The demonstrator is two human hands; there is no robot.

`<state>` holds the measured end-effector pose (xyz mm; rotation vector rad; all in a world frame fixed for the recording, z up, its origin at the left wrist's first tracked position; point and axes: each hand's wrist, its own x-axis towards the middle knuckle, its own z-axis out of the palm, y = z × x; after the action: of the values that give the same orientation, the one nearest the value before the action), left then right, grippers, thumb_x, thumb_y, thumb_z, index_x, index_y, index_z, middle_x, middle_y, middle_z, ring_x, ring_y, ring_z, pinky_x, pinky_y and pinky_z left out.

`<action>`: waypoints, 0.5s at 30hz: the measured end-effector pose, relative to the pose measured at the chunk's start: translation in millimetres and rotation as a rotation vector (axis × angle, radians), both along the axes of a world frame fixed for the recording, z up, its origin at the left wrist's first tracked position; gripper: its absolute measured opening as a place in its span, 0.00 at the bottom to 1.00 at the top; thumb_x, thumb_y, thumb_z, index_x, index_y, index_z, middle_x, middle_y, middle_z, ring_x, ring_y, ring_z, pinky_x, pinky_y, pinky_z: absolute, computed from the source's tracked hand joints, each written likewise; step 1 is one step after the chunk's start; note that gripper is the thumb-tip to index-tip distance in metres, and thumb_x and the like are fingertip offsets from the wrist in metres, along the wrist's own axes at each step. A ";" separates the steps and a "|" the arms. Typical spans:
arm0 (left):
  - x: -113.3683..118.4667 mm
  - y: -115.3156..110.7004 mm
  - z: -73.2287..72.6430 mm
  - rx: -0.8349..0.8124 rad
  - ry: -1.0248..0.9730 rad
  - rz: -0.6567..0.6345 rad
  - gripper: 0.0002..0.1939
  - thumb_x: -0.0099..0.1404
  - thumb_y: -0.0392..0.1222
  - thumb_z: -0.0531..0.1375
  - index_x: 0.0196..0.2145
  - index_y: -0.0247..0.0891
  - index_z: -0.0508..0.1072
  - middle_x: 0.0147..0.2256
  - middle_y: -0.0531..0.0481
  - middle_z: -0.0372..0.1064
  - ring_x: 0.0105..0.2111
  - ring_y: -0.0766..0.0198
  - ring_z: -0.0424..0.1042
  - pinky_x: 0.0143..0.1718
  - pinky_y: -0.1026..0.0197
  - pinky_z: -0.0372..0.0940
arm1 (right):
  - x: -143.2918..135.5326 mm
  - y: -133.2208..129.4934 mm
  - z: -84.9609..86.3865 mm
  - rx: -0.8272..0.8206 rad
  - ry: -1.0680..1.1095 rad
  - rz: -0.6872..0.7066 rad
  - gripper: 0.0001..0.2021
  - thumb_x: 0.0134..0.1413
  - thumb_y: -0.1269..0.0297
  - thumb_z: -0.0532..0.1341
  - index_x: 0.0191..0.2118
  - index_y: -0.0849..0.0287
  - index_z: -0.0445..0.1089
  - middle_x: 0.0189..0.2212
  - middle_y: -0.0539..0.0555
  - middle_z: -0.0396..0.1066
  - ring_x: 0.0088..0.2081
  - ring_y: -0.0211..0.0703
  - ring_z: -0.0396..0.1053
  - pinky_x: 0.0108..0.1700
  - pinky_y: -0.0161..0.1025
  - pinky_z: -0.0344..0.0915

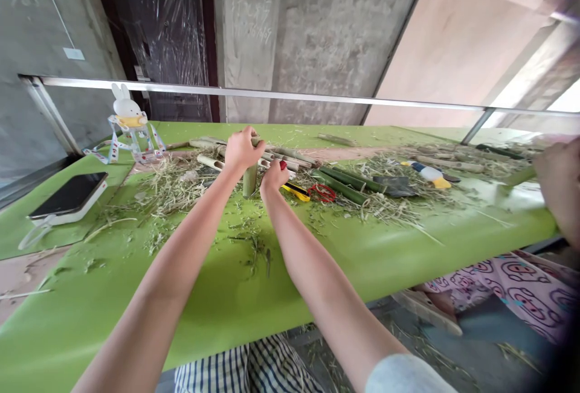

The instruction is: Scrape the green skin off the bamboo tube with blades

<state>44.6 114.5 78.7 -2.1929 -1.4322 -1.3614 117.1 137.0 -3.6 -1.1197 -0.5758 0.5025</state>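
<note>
An upright piece of bamboo [249,180] stands on the green tabletop [235,296]. My left hand [243,150] is closed round its upper end. Just to the right, my right hand [274,177] is closed with a small red object [283,165] showing at its fingers; what tool this belongs to, if any, is hidden. A yellow and black cutter [296,192] lies beside the right hand, next to a red ring-shaped item [321,193]. Green bamboo lengths [347,183] and split pale pieces [211,162] lie around.
Plant shavings [170,185] are spread over the table. At the left are a phone [70,195] and a rabbit-topped bottle [129,118]. A white and yellow bottle [428,174] lies to the right, near another person's hand [559,182]. A metal rail [290,97] runs behind.
</note>
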 end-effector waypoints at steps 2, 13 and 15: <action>0.8 0.1 0.2 -0.011 0.000 0.002 0.14 0.56 0.47 0.54 0.36 0.36 0.67 0.26 0.47 0.69 0.26 0.62 0.66 0.27 0.61 0.59 | -3.9 -3.4 -2.7 0.023 -0.023 0.020 0.09 0.46 0.69 0.50 0.20 0.56 0.50 0.17 0.44 0.50 0.20 0.33 0.48 0.20 0.31 0.50; -0.4 -0.9 -0.1 -0.012 0.005 0.008 0.13 0.56 0.46 0.54 0.37 0.36 0.67 0.29 0.46 0.70 0.29 0.61 0.67 0.30 0.60 0.60 | -1.2 3.2 -5.9 0.059 -0.052 0.062 0.09 0.47 0.69 0.49 0.21 0.55 0.47 0.17 0.44 0.46 0.20 0.33 0.43 0.20 0.31 0.46; 0.2 0.1 -0.4 -0.003 0.006 0.014 0.13 0.56 0.46 0.54 0.37 0.36 0.67 0.28 0.46 0.69 0.29 0.61 0.67 0.30 0.60 0.59 | 0.0 4.4 -9.2 0.077 -0.117 0.133 0.10 0.47 0.69 0.49 0.21 0.55 0.47 0.17 0.44 0.45 0.21 0.33 0.43 0.20 0.31 0.46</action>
<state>44.8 114.6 78.3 -2.1827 -1.4458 -1.3476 117.1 141.4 -12.8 -1.0467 -0.7693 0.5269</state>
